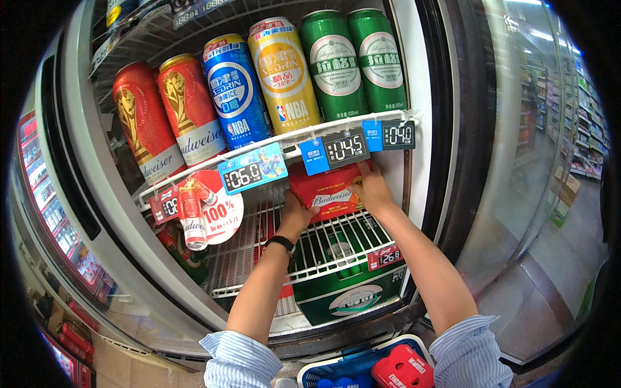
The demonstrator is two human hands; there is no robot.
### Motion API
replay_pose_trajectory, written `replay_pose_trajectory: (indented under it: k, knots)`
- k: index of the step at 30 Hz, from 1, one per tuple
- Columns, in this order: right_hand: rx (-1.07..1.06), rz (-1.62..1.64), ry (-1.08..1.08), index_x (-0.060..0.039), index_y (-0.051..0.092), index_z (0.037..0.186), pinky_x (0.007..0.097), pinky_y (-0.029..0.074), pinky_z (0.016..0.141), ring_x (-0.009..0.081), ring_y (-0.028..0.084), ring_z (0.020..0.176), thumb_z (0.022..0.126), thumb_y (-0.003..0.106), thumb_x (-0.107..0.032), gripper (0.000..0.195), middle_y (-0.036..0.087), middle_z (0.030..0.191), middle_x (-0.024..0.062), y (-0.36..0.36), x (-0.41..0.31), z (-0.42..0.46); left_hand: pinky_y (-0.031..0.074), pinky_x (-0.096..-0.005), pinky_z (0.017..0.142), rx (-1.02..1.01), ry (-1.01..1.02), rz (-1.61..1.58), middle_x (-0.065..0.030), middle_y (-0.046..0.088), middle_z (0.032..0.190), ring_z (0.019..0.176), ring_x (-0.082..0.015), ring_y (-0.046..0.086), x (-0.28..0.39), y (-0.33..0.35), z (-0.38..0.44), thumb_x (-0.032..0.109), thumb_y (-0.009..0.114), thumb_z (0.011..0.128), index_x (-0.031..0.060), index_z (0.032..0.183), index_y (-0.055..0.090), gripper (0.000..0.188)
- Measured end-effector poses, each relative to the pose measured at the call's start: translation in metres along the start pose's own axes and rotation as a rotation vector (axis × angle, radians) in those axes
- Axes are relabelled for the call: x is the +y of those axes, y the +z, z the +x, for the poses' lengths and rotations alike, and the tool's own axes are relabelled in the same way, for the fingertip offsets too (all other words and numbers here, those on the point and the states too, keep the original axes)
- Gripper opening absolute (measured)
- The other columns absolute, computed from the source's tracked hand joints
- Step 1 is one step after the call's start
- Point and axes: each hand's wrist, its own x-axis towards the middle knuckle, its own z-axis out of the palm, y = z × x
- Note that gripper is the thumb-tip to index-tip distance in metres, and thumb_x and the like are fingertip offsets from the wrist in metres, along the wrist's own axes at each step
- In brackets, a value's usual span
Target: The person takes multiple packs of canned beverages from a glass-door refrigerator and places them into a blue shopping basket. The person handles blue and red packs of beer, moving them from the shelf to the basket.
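Note:
A red Budweiser multipack carton rests on the white wire shelf inside the cooler, its top partly behind hanging price tags. Fingers of my left hand grip its left end, with the thumb on the front. At the opposite end, my right hand holds the carton, its fingertips reaching up behind a price tag. My left wrist wears a black band. Below the shelf stands a green beer carton.
Tall beer cans line the shelf above, fronted by hanging price tags. A glass door stands to the right. At the bottom, a blue basket with a white rim holds a red pack and blue items.

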Motion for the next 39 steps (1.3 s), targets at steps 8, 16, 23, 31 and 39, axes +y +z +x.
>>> replay_pose_trajectory:
  k: [8, 16, 23, 31, 39]
  knots:
    - [0.091, 0.022, -0.056, -0.0182, 0.033, 0.143, 0.0496, 0.051, 0.085, 0.0457, 0.058, 0.103, 0.084, 0.069, -0.022, 0.069, 0.044, 0.128, 0.0299, 0.035, 0.017, 0.032, 0.041, -0.0392, 0.102, -0.045, -0.013, -0.055, -0.0178, 0.050, 0.132, 0.122, -0.0298, 0.050, -0.041, 0.004, 0.057, 0.010, 0.079, 0.077, 0.0006, 0.132, 0.029, 0.074]
    - [0.035, 0.028, -0.058, -0.0243, 0.021, 0.149, 0.0500, 0.049, 0.091, 0.0499, 0.053, 0.110, 0.084, 0.068, -0.028, 0.080, 0.035, 0.137, 0.0346, 0.053, 0.034, 0.057, 0.047, -0.0395, 0.096, -0.006, 0.077, 0.034, -0.0206, 0.056, 0.125, 0.116, -0.0315, 0.056, -0.057, 0.003, 0.070, 0.015, 0.081, 0.074, -0.0042, 0.131, 0.028, 0.080]
    - [-0.065, 0.090, -0.108, -0.0007, 0.020, 0.147, 0.0413, 0.036, 0.106, 0.0410, 0.040, 0.130, 0.088, 0.064, -0.025, 0.078, 0.038, 0.142, 0.0287, -0.002, -0.012, -0.012, 0.045, -0.0384, 0.096, 0.132, 0.132, -0.070, -0.0189, 0.059, 0.121, 0.112, -0.0313, 0.058, 0.005, -0.004, 0.021, 0.008, 0.077, 0.075, 0.0000, 0.126, 0.044, 0.061]
    - [-0.088, 0.406, -0.263, -0.0011, 0.036, 0.143, 0.0391, 0.034, 0.108, 0.0351, 0.041, 0.133, 0.088, 0.063, -0.012, 0.062, 0.040, 0.144, 0.0230, -0.079, -0.041, -0.178, 0.028, -0.0390, 0.113, -0.195, 0.351, -0.134, -0.0154, 0.041, 0.147, 0.138, -0.0253, 0.037, 0.072, -0.023, -0.187, 0.022, 0.072, 0.084, 0.0018, 0.145, 0.035, 0.074]
    - [-0.169, 0.508, 0.290, 0.0017, 0.054, 0.127, 0.0369, 0.038, 0.105, 0.0319, 0.050, 0.126, 0.087, 0.063, -0.011, 0.043, 0.052, 0.134, 0.0220, -0.093, 0.004, -0.357, 0.039, -0.0352, 0.104, -0.569, -0.101, -0.251, -0.0145, 0.055, 0.135, 0.126, -0.0223, 0.050, 0.002, 0.041, -0.335, 0.015, 0.068, 0.088, 0.0020, 0.136, 0.048, 0.054]
